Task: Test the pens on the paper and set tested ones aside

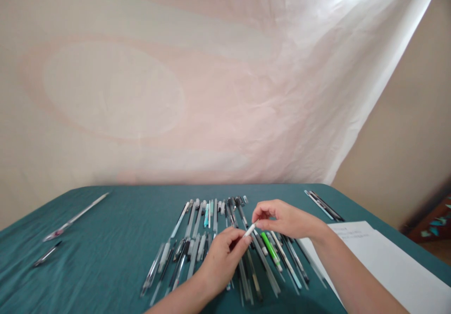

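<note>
Between my hands is a short white pen part (249, 230), perhaps a cap or the end of a pen; its lower end is hidden by my fingers. My left hand (221, 257) pinches it between thumb and fingers, just above the laid-out pens. At its upper tip, the bent thumb and fingers of my right hand (275, 218) close in a pinch. Below and around both hands lie many pens in two rough rows, among them a bright green pen (270, 250) and a clear-barrelled pen (152, 269).
White paper sheets (387, 262) lie on the right of the green tablecloth (105, 257). Several pens (324, 206) rest at the back right. A long pale stick-like item (77, 216) and a dark pen (47, 254) lie at left. A pale cloth (211, 93) hangs behind.
</note>
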Motion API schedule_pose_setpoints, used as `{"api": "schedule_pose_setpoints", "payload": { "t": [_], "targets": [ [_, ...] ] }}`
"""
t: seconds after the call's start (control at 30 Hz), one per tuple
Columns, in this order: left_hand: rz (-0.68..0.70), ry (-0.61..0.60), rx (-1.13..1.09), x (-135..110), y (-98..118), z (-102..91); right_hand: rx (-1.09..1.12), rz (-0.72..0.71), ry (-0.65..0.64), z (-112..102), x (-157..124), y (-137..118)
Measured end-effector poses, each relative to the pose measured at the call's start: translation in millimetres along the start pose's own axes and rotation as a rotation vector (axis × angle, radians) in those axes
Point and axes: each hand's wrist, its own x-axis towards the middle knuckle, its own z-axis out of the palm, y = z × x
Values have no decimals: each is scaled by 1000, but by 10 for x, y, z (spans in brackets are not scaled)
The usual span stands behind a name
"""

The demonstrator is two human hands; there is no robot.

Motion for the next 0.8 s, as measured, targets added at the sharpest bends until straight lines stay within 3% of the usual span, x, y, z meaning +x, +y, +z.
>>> {"api": "schedule_pose_setpoints", "payload": {
  "t": [0.2,0.33,0.47,0.8],
  "targets": [
    [35,21,64,27,-1,-15,-148,18,84,98,49,10],
    [34,21,57,33,11,-23,-27,52,79,94,46,17],
    [27,18,48,33,10,-34,97,-4,44,32,-7,-8],
    [34,9,67,21,16,-25,-32,48,10,93,43,19]
  ]
}}
